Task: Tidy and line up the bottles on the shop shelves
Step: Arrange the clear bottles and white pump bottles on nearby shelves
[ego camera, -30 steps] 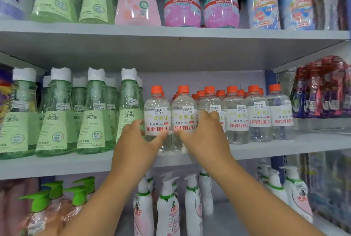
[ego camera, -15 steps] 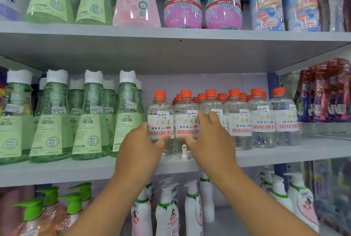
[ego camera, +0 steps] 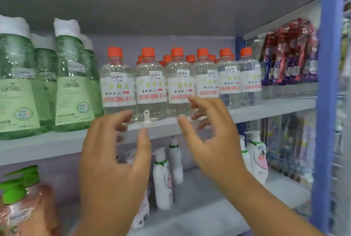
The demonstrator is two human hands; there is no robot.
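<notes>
Several clear bottles with orange caps [ego camera: 151,84] stand in a row along the front of the middle shelf [ego camera: 266,108], with more of them behind. My left hand [ego camera: 114,159] hovers in front of the shelf edge below the leftmost clear bottle [ego camera: 117,84], fingers spread and holding nothing. My right hand [ego camera: 210,135] is raised beside it, fingers loosely spread in front of the third and fourth clear bottles, touching none that I can see.
Green bottles with white caps [ego camera: 74,84] fill the shelf's left part. Packets of toothbrushes [ego camera: 288,53] hang at the right by a blue upright [ego camera: 326,103]. White pump bottles [ego camera: 163,177] and an orange soap bottle [ego camera: 24,209] stand on the lower shelf.
Both hands have let go of the clear bottles and pulled back from the shelf with fingers spread. The view has moved closer and to the right.
</notes>
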